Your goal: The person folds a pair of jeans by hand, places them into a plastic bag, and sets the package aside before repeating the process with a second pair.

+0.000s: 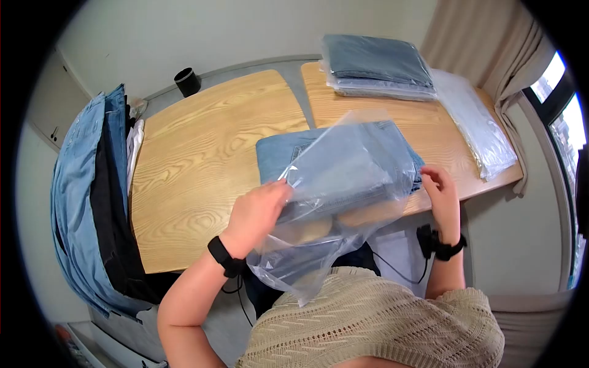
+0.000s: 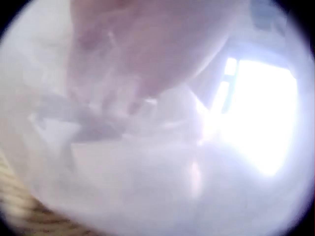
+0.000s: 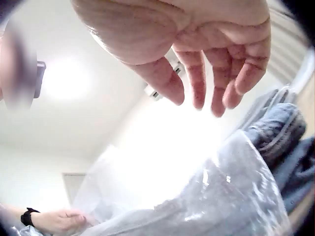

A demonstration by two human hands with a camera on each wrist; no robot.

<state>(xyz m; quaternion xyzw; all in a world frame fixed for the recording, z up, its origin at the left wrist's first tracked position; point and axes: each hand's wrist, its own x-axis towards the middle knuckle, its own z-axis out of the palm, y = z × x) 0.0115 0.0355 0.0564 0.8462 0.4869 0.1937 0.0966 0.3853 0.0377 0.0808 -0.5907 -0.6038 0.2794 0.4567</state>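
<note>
Fronting pale walls (image 1: 184, 30); wooden tables (image 1: 190, 153)

A person's bare left forearm (image 1: 199, 282) angled inward from a bent elbow (image 1: 179, 325), its left hand (image 1: 257, 205) turned back up, with the fingers bent in a grip. The right forearm (image 1: 448, 270), also bare, stood nearly straight out ahead, well apart from the left. At its end, the right hand (image 1: 440, 190) hung loose, the palm (image 3: 197, 29) showing in the right wrist view, the thumb (image 3: 167, 83) apart from four gently curved fingers (image 3: 221, 78). The left wrist view was blurred.
</note>
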